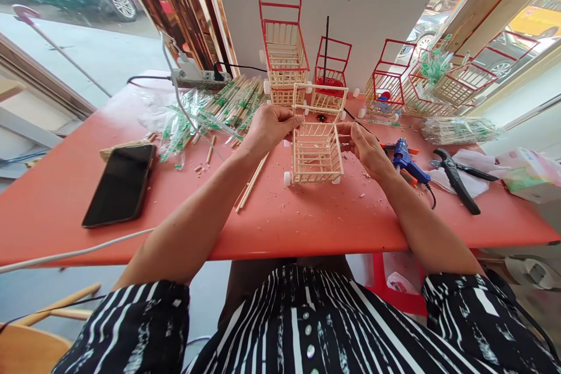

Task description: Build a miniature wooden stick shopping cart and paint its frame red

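Orange-red counter [280, 234] space is being occupied around the fingers. Between them, a wheeled stick cart [316, 155] is being held upright, its far left corner being pinched by the left hand [272, 127]; whether the right hand [364, 145], at its right side, is being closed cannot be told. Leftward, wrapped sticks [243, 98] are being left lying; rightward, a blue glue gun [409, 162]; beyond, a red-trimmed cart [286, 54] is being displayed.

- Clock centred on the plain stick cart [316, 158]: passage at 6, over red tabletop [315, 222] between the forearms [195, 204].
- 8 o'clock: loose sticks [252, 184], then left forearm.
- 10: left hand [274, 125], then heaped wrapped sticks [239, 98].
- 11 to 2: row of red-trimmed carts [286, 69].
- 3: right hand [364, 145], then glue gun [402, 156] and pliers [458, 181].
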Demonstrator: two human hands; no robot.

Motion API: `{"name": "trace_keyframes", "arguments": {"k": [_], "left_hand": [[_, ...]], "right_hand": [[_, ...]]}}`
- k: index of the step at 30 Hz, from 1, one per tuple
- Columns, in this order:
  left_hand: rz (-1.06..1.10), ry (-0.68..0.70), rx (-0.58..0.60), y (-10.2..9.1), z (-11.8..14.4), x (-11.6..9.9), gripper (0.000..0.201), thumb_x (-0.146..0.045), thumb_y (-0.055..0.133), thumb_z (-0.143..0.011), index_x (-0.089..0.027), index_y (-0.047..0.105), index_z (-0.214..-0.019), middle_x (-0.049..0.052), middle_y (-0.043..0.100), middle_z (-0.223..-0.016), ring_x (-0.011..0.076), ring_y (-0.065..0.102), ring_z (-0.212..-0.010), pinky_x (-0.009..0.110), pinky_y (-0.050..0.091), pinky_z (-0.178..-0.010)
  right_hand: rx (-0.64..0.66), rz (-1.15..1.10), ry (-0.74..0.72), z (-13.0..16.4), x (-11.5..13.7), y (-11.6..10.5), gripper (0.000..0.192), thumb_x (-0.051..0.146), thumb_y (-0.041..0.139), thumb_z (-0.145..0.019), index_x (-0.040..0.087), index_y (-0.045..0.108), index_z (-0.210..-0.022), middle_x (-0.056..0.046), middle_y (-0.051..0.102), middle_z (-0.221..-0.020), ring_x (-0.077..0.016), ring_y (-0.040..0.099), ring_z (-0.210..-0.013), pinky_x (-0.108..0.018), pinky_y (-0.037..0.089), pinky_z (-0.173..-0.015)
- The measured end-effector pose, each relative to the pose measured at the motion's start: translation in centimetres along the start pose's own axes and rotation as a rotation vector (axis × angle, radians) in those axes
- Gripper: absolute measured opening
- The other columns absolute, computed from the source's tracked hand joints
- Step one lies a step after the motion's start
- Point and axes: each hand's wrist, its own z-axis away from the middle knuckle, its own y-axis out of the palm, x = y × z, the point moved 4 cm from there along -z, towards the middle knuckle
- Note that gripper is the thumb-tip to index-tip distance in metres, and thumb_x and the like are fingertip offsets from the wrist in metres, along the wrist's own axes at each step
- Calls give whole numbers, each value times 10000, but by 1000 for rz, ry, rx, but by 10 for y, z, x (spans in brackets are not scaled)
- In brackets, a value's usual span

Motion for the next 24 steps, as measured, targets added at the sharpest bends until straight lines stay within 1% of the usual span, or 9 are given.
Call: {"name": "trace_keyframes", "arguments": {"k": [6,12,15,17,20,24], "left_hand": [[12,-32,-7,1,0,0,253,-289,803,-940,-156,781,-726,35,760,-691,133,733,-612,239,629,-647],[42,-22,-11,2,-1,0,174,-184,721,-976,-135,830,-849,48,794,-780,119,743,-669,221,629,-683],[77,-28,-8,3,-2,1,163,-117,677,-975,-122,836,-936,52,811,-851,108,740,-696,208,622,-684],[86,-36,4,5,-3,3,156,-92,682,-956,-125,833,-973,50,815,-873,109,743,-725,198,621,-688],[73,-30,18,5,-4,6,141,-92,706,-932,-130,834,-979,53,818,-890,116,738,-763,186,615,-685],[21,-12,21,3,-5,7,128,-128,728,-926,-136,844,-980,50,805,-870,116,698,-731,174,580,-633]], "right_hand": [[2,4,17,0,-1,-2,715,945,616,-913,312,767,-1209,-60,800,-1346,-228,777,-1133,-399,648,-969],[4,-12,21,-1,-2,-5,708,937,632,-911,335,757,-1261,-70,787,-1367,-241,779,-1128,-446,660,-1012],[0,-3,20,-1,-2,-6,713,940,623,-914,355,749,-1302,-64,778,-1415,-254,780,-1176,-454,663,-1026],[5,11,16,0,-2,-6,717,937,610,-925,371,736,-1347,-55,761,-1471,-264,775,-1232,-467,655,-1063],[21,47,-5,2,2,-4,696,903,597,-962,382,719,-1408,-47,724,-1562,-283,742,-1349,-492,627,-1141],[43,106,-32,6,9,-1,677,866,604,-988,369,727,-1430,-59,696,-1613,-314,694,-1441,-520,603,-1191]]}}
